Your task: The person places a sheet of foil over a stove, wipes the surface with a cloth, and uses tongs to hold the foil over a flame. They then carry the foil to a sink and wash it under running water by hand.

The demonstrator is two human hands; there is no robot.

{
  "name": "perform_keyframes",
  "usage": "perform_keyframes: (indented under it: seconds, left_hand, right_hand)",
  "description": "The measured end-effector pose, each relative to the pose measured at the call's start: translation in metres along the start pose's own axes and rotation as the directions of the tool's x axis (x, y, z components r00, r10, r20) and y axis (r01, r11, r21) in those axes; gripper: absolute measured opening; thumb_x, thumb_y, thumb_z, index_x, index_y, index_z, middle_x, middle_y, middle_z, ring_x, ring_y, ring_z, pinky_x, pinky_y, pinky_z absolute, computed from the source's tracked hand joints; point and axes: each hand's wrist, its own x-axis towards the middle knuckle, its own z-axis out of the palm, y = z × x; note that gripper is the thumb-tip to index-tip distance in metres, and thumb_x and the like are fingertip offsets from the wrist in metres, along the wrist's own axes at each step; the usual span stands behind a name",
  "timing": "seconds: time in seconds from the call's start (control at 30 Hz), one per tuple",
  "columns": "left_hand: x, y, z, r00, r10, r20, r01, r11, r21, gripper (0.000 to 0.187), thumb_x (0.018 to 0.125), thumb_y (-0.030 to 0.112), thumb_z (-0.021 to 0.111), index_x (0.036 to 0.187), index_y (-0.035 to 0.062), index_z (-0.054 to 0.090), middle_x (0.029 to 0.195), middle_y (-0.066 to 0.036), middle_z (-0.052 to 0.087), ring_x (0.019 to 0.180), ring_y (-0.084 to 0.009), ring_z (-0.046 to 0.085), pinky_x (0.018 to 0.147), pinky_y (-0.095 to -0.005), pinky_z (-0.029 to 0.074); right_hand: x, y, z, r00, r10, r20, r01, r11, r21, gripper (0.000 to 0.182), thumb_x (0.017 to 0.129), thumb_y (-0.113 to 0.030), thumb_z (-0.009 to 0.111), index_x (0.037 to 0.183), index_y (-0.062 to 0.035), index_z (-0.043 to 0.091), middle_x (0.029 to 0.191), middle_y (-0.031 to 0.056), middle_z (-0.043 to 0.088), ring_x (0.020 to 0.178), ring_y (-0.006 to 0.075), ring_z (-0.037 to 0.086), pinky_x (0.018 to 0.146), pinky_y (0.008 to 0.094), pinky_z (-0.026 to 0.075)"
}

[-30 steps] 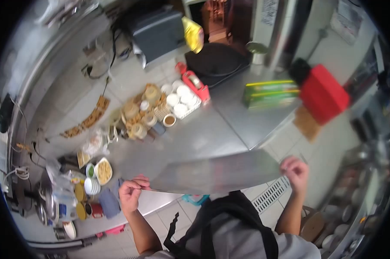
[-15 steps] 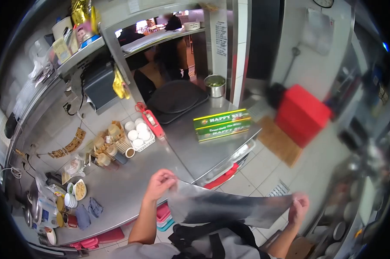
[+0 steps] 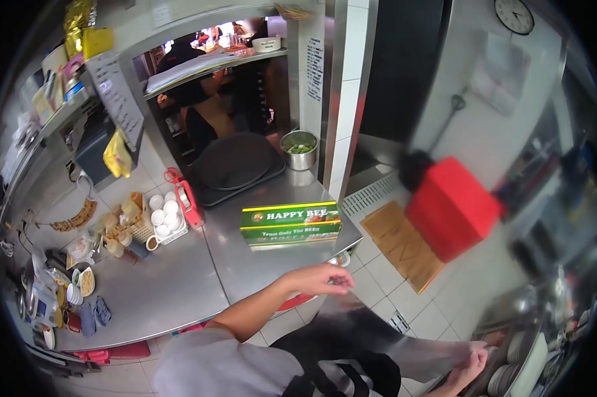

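Between my two hands stretches a sheet of clear plastic wrap (image 3: 404, 344), hanging in front of my dark apron and sagging in the middle. One upper corner is pinched by my left hand (image 3: 321, 279), just off the counter's edge. Lower down at the right, my right hand (image 3: 472, 367) grips the other end, close to a rack of stacked dishes (image 3: 510, 370). A green and yellow box marked HAPPY BEE (image 3: 290, 225) lies on the steel counter (image 3: 173, 284), beyond my left hand.
Black trays (image 3: 236, 162) and a metal pot of greens (image 3: 300, 149) stand at the counter's back. White eggs in a basket (image 3: 167, 215) sit beside a red tape dispenser (image 3: 189, 202). A red bin (image 3: 454, 208) and flattened cardboard (image 3: 401, 248) are on the floor. People are beyond the pass-through.
My view and body have turned to the right. Both hands have swung away from the counter with the plastic wrap, my right hand now lower than my left. The sheet slants more.
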Motion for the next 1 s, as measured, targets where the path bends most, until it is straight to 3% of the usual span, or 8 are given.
perform_keyframes:
  seconds: [0.1, 0.13, 0.23, 0.5, 0.63, 0.73, 0.83, 1.0]
  left_hand:
    - [0.073, -0.006, -0.027, 0.999, 0.019, 0.043, -0.019, 1.0, -0.003, 0.023, 0.088, 0.017, 0.061, 0.107, 0.0038, 0.059, 0.097, -0.007, 0.062, 0.091, -0.0154, 0.058, 0.083, -0.0315, 0.047]
    - [0.097, -0.007, -0.032, 0.997, 0.067, 0.03, -0.066, 0.996, -0.053, 0.023, 0.088, 0.016, 0.061, 0.107, 0.0032, 0.058, 0.095, -0.007, 0.062, 0.09, -0.0155, 0.059, 0.083, -0.0312, 0.047]
    - [0.169, -0.002, -0.053, 0.984, 0.106, 0.141, -0.086, 0.986, -0.142, 0.023, 0.087, 0.014, 0.061, 0.107, 0.0027, 0.058, 0.093, -0.007, 0.063, 0.088, -0.0154, 0.06, 0.082, -0.0309, 0.048]
    - [0.36, -0.029, -0.039, 0.912, 0.216, 0.348, -0.218, 0.975, -0.035, 0.023, 0.081, 0.01, 0.064, 0.102, 0.0029, 0.058, 0.09, -0.008, 0.062, 0.084, -0.0199, 0.061, 0.075, -0.0324, 0.049]
    - [0.454, -0.036, -0.023, 0.93, 0.181, 0.318, -0.209, 0.976, 0.055, 0.022, 0.081, 0.008, 0.062, 0.101, 0.0027, 0.058, 0.091, -0.009, 0.062, 0.085, -0.0209, 0.061, 0.076, -0.0329, 0.049]
    - [0.524, -0.033, -0.006, 0.949, 0.164, 0.269, -0.186, 0.981, 0.058, 0.02, 0.081, 0.007, 0.061, 0.101, 0.0022, 0.059, 0.093, -0.009, 0.063, 0.087, -0.0209, 0.062, 0.078, -0.0324, 0.05]
    - [0.594, -0.037, 0.017, 0.964, 0.149, 0.222, -0.174, 0.98, 0.097, 0.021, 0.082, 0.006, 0.059, 0.103, 0.0022, 0.059, 0.097, -0.01, 0.064, 0.09, -0.0205, 0.063, 0.081, -0.0322, 0.051]
    - [0.695, -0.04, 0.043, 0.988, 0.043, 0.148, -0.067, 0.985, 0.162, 0.019, 0.084, 0.007, 0.058, 0.102, 0.0022, 0.06, 0.098, -0.009, 0.065, 0.091, -0.0197, 0.063, 0.083, -0.0331, 0.05]
  right_hand:
    - [0.035, -0.005, -0.018, 0.973, 0.114, -0.199, -0.144, 0.979, -0.146, 0.009, 0.085, -0.008, 0.056, 0.091, -0.0085, 0.05, 0.085, 0.0032, 0.057, 0.08, 0.014, 0.056, 0.075, 0.0303, 0.048]
    - [0.047, -0.003, -0.013, 0.972, 0.044, -0.232, -0.048, 0.999, -0.011, 0.008, 0.087, -0.007, 0.054, 0.093, -0.0083, 0.049, 0.086, 0.0044, 0.057, 0.081, 0.0158, 0.057, 0.075, 0.0319, 0.049]
    - [0.08, 0.0, -0.035, 0.946, 0.044, -0.32, -0.049, 0.999, -0.01, 0.008, 0.086, -0.008, 0.054, 0.093, -0.0073, 0.051, 0.088, 0.0053, 0.057, 0.084, 0.0168, 0.056, 0.079, 0.0333, 0.048]
    - [0.169, 0.0, -0.043, 0.838, -0.11, -0.534, -0.015, 0.974, -0.225, 0.011, 0.082, -0.006, 0.061, 0.092, -0.0035, 0.059, 0.087, 0.0123, 0.063, 0.079, 0.0187, 0.059, 0.073, 0.0295, 0.048]
    - [0.239, 0.01, -0.084, 0.82, -0.173, -0.546, 0.015, 0.959, -0.281, 0.012, 0.08, -0.006, 0.065, 0.091, -0.0016, 0.063, 0.087, 0.0158, 0.065, 0.076, 0.0197, 0.06, 0.069, 0.0276, 0.048]
    - [0.313, 0.034, -0.168, 0.804, -0.172, -0.569, -0.057, 0.93, -0.363, 0.008, 0.081, -0.006, 0.062, 0.087, 0.0, 0.062, 0.075, 0.0067, 0.059, 0.064, 0.0131, 0.049, 0.055, 0.026, 0.041]
    - [0.381, 0.043, -0.229, 0.936, -0.172, -0.306, 0.094, 0.962, -0.256, 0.008, 0.085, -0.011, 0.058, 0.089, -0.0046, 0.055, 0.087, 0.0026, 0.054, 0.087, 0.0124, 0.05, 0.084, 0.0282, 0.039]
    - [0.476, 0.03, -0.262, 0.924, -0.114, -0.365, 0.027, 0.971, -0.236, 0.01, 0.084, -0.011, 0.06, 0.083, -0.0059, 0.051, 0.083, 0.0006, 0.052, 0.082, 0.0104, 0.046, 0.081, 0.027, 0.037]
